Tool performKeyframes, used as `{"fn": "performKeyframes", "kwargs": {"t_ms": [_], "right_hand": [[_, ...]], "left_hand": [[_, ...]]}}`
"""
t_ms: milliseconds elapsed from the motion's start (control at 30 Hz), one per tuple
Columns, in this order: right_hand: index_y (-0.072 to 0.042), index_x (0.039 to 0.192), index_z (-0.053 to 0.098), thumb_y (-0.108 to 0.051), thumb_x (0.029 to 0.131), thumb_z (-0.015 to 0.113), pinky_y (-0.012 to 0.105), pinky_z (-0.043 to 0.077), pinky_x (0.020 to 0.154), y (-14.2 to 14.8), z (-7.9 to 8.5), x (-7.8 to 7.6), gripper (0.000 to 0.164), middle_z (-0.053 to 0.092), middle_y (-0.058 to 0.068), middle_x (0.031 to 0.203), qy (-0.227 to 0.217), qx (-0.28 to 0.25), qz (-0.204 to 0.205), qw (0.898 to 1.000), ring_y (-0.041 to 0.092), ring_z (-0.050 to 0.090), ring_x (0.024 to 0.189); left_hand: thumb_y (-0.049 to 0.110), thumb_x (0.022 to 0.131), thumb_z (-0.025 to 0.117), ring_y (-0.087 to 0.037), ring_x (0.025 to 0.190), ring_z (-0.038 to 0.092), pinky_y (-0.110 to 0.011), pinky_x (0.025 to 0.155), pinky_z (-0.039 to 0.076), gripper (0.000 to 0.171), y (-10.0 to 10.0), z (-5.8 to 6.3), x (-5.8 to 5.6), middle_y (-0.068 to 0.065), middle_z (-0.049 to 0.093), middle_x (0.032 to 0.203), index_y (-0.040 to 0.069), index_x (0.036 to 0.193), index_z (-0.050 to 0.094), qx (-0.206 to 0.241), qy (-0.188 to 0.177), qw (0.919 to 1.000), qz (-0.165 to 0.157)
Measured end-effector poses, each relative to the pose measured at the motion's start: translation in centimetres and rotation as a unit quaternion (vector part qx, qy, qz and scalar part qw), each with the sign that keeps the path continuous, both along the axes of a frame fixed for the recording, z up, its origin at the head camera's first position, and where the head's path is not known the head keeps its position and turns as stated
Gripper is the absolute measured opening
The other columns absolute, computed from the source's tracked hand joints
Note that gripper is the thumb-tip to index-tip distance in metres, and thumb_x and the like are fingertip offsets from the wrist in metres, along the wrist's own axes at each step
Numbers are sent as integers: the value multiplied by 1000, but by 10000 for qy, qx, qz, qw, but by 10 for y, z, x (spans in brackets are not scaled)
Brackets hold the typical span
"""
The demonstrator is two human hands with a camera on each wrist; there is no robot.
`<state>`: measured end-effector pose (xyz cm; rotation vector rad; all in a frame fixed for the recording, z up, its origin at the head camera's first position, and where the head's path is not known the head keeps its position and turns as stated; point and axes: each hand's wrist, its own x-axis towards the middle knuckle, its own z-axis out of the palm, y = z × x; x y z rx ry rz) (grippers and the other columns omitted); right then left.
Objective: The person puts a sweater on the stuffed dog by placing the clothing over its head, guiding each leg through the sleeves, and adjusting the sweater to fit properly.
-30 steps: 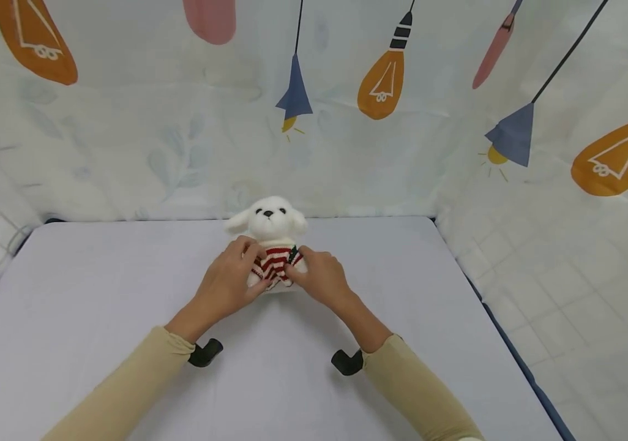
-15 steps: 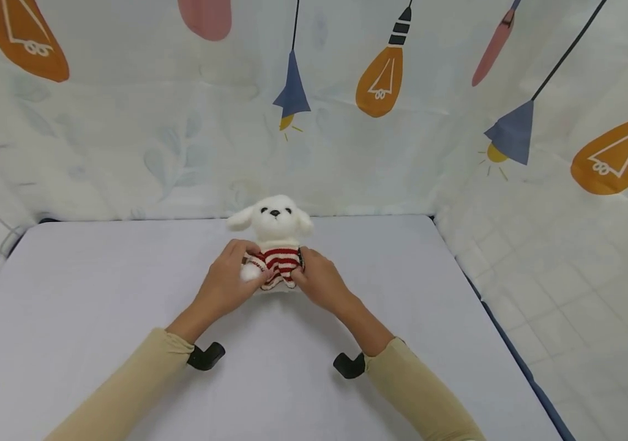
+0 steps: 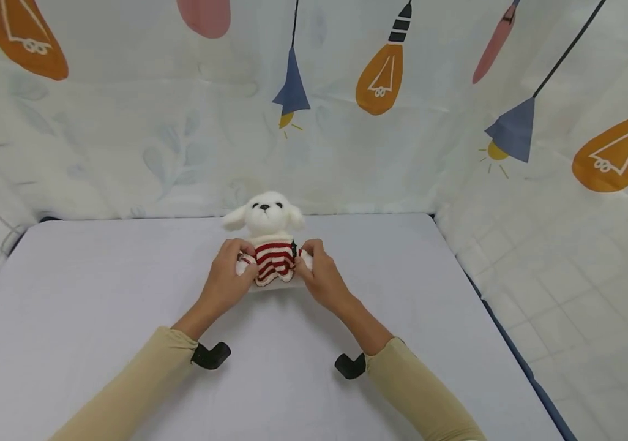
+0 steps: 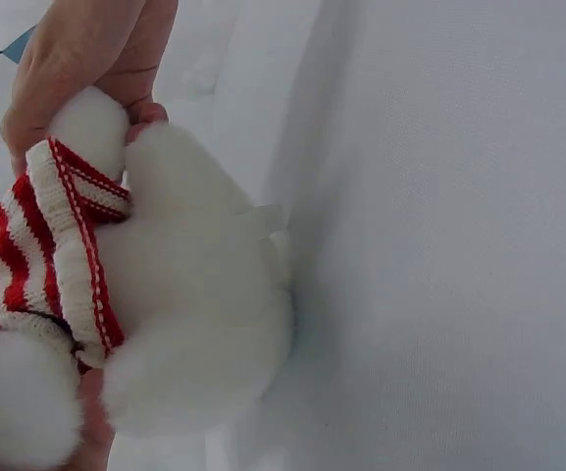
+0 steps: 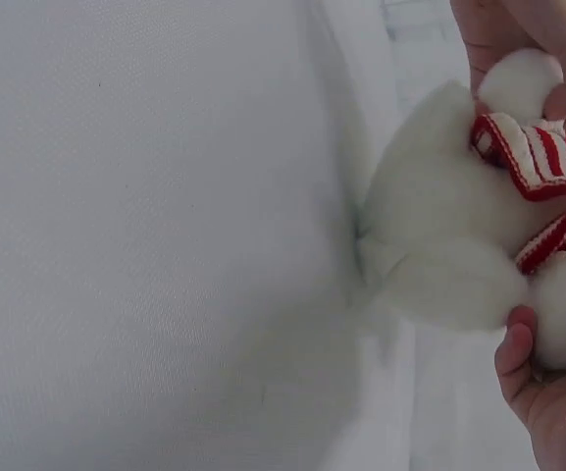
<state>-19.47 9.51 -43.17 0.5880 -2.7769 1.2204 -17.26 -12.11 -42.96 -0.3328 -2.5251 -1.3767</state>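
A white plush dog [image 3: 266, 215] with floppy ears sits upright near the table's far edge, facing me. It wears a red-and-white striped knitted sweater [image 3: 275, 260] with a wavy lower hem. My left hand [image 3: 226, 272] pinches the dog's arm and sleeve on the left side, thumb in front. On the other side my right hand [image 3: 319, 272] grips the other arm in the same way, near a dark green strip on the sweater. In the right wrist view, a round white paw [image 5: 523, 83] pokes out between the left fingers. The dog's back is hidden.
The white table [image 3: 270, 380] spreads out in front of the dog. Behind it hangs a pale curtain [image 3: 347, 171] printed with lamps and bulbs, continuing along the right side. A black bracket [image 3: 210, 355] juts from each beige sleeve [image 3: 138, 380].
The dog has tilted right, then back left. My left hand has shifted slightly left, and the hands are farther apart. The sweater's front now lies wider and flatter, with more stripes showing.
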Motion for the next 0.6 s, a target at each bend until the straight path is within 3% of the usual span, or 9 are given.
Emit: {"fn": "performKeyframes", "kwargs": {"t_ms": [100,200,367,600], "right_hand": [[-7,115,38,-20,95,45,23,47,59,1,-2,0,25,57,10,97,54,-199,-134,9997,15,53,75],[-8,113,40,-18,93,50,23,47,58,1,-2,-1,24,57,9,97,67,-226,-184,9996,15,53,74],[-10,107,42,-25,94,59,21,45,57,-2,2,-2,26,55,7,89,110,80,-174,9998,15,52,72],[-9,94,40,-16,88,57,21,38,50,-1,6,-2,19,46,3,76,15,340,-263,9991,11,44,60]], "left_hand": [[9,89,54,-22,96,48,-39,84,42,12,4,0,-1,-9,48,105,8,101,50,3,16,10000,63],[8,85,61,-23,98,50,-41,85,43,18,7,0,-2,-10,48,105,7,98,49,30,110,9999,52],[4,77,69,-25,99,49,-42,85,44,27,10,0,-3,-12,47,105,6,94,48,-63,135,9999,-41],[2,76,74,-22,84,48,-36,74,43,29,15,1,-2,-8,44,92,9,73,46,-323,568,9978,-106]]}}
